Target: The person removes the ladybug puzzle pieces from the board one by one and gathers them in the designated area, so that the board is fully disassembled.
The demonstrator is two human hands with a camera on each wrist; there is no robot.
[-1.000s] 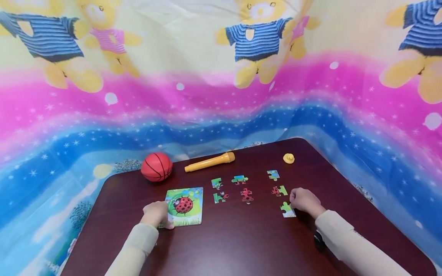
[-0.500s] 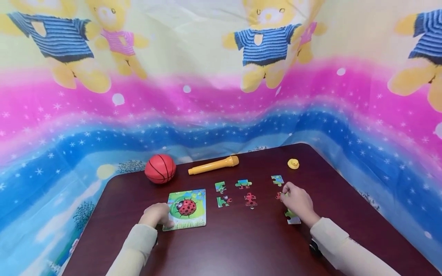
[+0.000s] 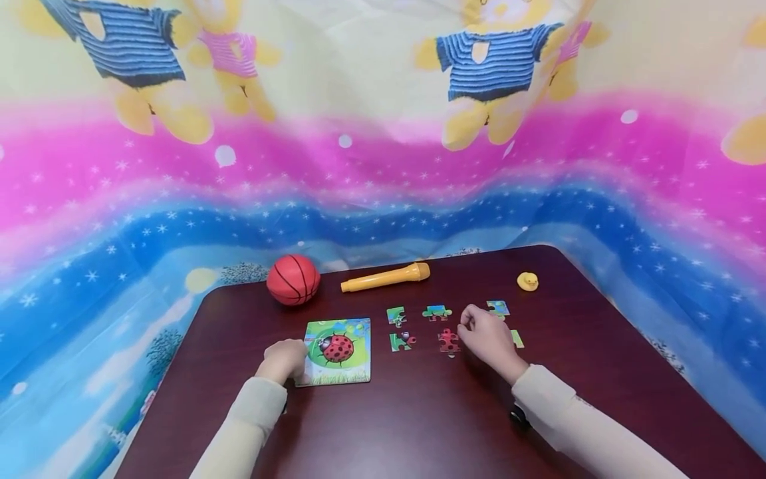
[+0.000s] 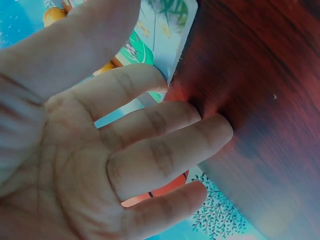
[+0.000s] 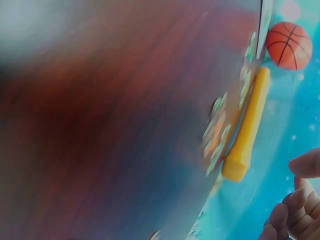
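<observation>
My left hand [image 3: 284, 359] rests at the left edge of a square ladybug picture card [image 3: 350, 367]. In the left wrist view its fingers [image 4: 165, 155] are fairly straight, and the index fingertip lies by the card's corner. My right hand [image 3: 492, 340] hovers over the jigsaw pieces, fingers loosely bent, just right of a red ladybug piece [image 3: 447, 339]. No thing shows between thumb and fingers in the right wrist view. Left of it lie a green piece [image 3: 395, 315] and a ladybug-head piece [image 3: 399, 342]. Behind are two blue-green pieces. A green piece [image 3: 518, 339] is partly covered by the hand.
Along the back of the dark red table [image 3: 383, 426] stand a red toy basketball [image 3: 293, 279], a yellow toy microphone [image 3: 385, 277] and a small yellow duck [image 3: 527, 281]. A curtain with printed bears [image 3: 383, 173] hangs close behind the table.
My right hand has moved left from the lower right piece, over the right column, towards the red middle piece. My left hand stays by the card. The head view has shifted slightly.
</observation>
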